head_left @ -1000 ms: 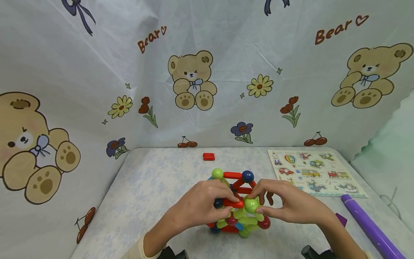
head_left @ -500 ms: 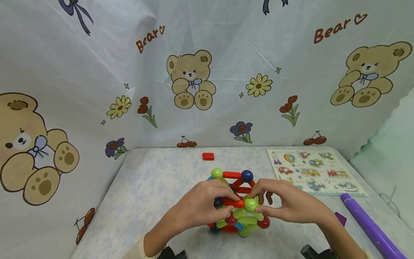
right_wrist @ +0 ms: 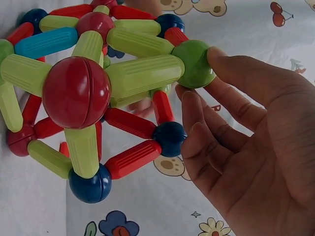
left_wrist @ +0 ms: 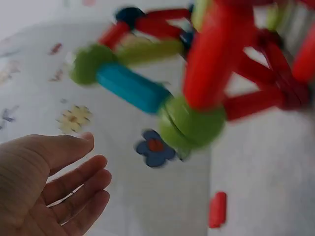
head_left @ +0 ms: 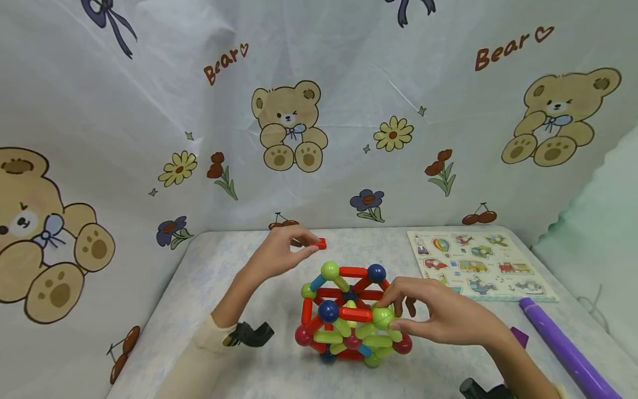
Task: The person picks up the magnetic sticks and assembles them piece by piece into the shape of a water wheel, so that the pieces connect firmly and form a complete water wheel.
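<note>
A frame built of magnetic rods and balls, with red rods (head_left: 355,315), green rods and coloured balls, stands on the table. My right hand (head_left: 436,313) pinches a green ball (head_left: 382,319) at its upper front corner; thumb and fingertips lie against that ball (right_wrist: 193,64) in the right wrist view. Beyond the frame, my left hand (head_left: 279,254) reaches to the back of the table, its fingertips right at the small red rods (head_left: 322,243). In the left wrist view the left hand (left_wrist: 47,184) has relaxed fingers and holds nothing.
A picture board (head_left: 480,263) lies at the back right of the table. In front of it are a long purple tube (head_left: 568,346) and a small purple piece (head_left: 519,336). A bear-printed cloth (head_left: 339,111) hangs behind the table.
My left hand has let go of the red rod on the frame and moved back and left to the loose red rods. The right hand keeps its pinch on the green ball.
</note>
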Demonstrator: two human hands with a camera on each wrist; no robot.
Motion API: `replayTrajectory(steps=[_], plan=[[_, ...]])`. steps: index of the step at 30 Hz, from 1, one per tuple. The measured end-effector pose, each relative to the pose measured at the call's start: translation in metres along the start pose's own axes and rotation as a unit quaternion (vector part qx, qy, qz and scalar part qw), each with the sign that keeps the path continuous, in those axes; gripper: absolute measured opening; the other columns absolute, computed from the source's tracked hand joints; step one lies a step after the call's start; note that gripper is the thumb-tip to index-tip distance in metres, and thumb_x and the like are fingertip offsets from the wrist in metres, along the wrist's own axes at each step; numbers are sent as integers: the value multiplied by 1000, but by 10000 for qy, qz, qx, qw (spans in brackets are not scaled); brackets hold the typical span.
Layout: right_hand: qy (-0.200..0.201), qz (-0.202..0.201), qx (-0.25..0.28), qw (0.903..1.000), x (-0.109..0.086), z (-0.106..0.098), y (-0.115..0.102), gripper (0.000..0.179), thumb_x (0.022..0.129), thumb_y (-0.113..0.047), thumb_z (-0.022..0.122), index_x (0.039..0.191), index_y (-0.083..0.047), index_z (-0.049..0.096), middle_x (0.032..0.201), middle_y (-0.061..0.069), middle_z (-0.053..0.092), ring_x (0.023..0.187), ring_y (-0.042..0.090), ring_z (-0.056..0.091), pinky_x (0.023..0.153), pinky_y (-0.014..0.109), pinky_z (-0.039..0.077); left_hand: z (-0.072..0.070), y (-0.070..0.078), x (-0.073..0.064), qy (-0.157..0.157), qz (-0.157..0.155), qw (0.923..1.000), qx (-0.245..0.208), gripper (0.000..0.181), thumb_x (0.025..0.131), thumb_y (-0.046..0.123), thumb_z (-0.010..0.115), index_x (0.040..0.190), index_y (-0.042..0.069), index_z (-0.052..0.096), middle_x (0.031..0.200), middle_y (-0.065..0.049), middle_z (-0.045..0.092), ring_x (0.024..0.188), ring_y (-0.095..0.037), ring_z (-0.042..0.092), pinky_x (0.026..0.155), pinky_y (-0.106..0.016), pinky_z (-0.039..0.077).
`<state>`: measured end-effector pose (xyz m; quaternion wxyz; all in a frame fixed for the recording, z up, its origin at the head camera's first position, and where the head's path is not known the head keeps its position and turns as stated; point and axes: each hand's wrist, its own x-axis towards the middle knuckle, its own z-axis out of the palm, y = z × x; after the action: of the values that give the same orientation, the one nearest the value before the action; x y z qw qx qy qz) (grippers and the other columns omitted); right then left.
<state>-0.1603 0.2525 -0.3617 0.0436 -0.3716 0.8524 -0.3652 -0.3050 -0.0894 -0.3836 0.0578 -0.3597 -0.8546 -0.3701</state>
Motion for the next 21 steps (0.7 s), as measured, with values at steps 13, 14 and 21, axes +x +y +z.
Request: replayTrajectory(steps=[13, 14, 21], plan=[[-20, 124, 124, 9998, 0, 0, 0, 26, 103, -27, 76, 127, -32, 67, 114, -13, 71, 94, 10, 65, 64, 26, 55, 55, -90, 69, -1657, -694, 9738, 1391, 33, 101, 12, 78, 133, 6, 75, 131, -10, 73, 117, -27, 66, 106, -43, 56], [-21, 130, 129, 9998, 0, 0, 0, 25, 103, -27, 76, 127, -32, 67, 113, -13, 71, 94, 10, 65, 64, 26, 55, 57, -92, 70, -1654, -641, 9722, 1529, 32, 101, 11, 77, 132, 6, 75, 131, -10, 72, 117, -26, 65, 106, -42, 56], [-85, 111, 118, 9998, 1, 0, 0, 24, 103, -28, 76, 126, -32, 68, 114, -13, 70, 93, 10, 65, 66, 26, 56, 69, -102, 64, -1500, -450, 9654, 2086, 25, 97, 9, 82, 122, 7, 80, 113, -8, 70, 105, -23, 62, 96, -37, 57]])
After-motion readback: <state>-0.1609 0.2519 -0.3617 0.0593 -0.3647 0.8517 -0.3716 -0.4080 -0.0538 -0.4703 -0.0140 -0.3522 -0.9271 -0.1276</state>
